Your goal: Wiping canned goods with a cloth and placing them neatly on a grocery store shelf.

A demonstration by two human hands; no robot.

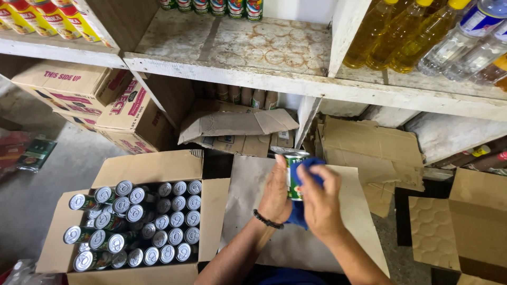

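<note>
Your left hand (275, 194) grips the can (293, 175); your right (319, 203) rubs it with a cloth (308, 168) (loosen those fingers and it could drop).

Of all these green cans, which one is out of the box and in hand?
The can gripped by the left hand, with the right hand pressing a blue cloth on it. The other cans sit packed in the open box.

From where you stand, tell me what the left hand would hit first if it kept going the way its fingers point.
The left hand points up and away, holding a green can. Straight on, it would likely meet the flattened cardboard under the white shelf first; depth is unclear.
</note>
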